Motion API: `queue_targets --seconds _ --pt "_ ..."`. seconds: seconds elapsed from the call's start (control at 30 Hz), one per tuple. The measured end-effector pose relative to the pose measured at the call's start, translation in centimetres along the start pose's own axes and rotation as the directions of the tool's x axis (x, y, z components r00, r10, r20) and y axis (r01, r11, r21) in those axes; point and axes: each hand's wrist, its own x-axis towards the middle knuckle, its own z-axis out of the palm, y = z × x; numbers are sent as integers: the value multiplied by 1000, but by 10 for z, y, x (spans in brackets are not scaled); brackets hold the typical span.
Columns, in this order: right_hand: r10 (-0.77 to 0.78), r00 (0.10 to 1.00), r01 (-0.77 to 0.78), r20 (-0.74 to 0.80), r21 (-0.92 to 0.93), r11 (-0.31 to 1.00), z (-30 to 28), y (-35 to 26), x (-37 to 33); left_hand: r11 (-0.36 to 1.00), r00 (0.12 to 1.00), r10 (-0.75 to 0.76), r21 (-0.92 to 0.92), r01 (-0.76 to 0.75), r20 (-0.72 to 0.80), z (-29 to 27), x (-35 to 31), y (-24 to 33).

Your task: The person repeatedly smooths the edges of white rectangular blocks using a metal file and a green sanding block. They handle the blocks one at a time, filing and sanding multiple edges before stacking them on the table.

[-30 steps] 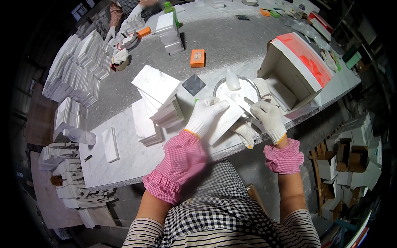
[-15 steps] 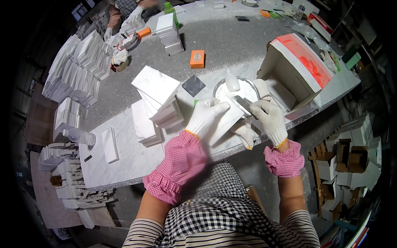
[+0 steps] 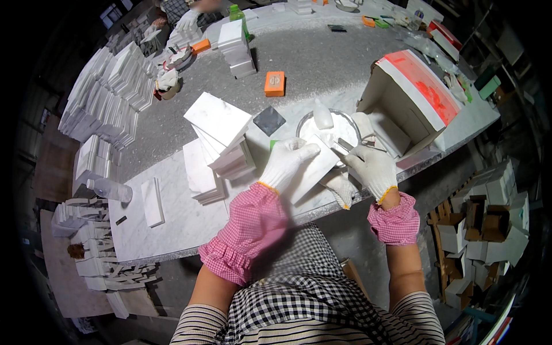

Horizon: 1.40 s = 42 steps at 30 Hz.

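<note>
My left hand [image 3: 287, 160], in a white knit glove, is closed on a white marble-look tile [image 3: 315, 168] and holds it tilted near the table's front edge. At the tile's far right edge, my gloved right hand [image 3: 371, 168] grips a small flat dark-grey tool [image 3: 345, 144]; its exact kind is unclear. Just beyond them a round bowl [image 3: 299, 125] holds white paste or powder, with a translucent white squeeze bottle [image 3: 323, 115] in it. A crumpled white glove [image 3: 340, 188] lies under the tile and right hand.
Stacked white tiles [image 3: 215, 123] stand left of my hands, beside a dark square pad [image 3: 269, 120]. An open cardboard box [image 3: 422, 86] is at right. An orange box [image 3: 275, 84] lies farther back. A lone tile [image 3: 152, 201] and a clear bottle [image 3: 109, 190] sit left.
My right hand has turned and shifted slightly left, so the tool's broad ridged face now shows only as a narrow dark strip. My left hand and the tile have stayed nearly in place.
</note>
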Motion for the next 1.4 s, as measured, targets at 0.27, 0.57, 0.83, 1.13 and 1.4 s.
queue_targets --seconds 0.27,0.57,0.83,1.13,1.4 --pt "-204 959 170 -199 -172 970 19 -17 67 995 998 57 84 -57 1 0 -3 0" --pt "54 998 -42 44 -238 970 34 -51 116 987 997 73 148 -69 -22 2 -4 3" --pt "57 995 -70 84 166 984 -11 -32 76 956 994 104 278 -93 -24 -3 -3 -1" --pt "-62 998 60 -3 263 963 -17 -14 0 934 995 97 349 -80 -32 -3 9 -12" --pt "5 1000 -1 -12 254 967 -15 -16 -20 932 997 64 358 -46 -39 -3 11 -12"
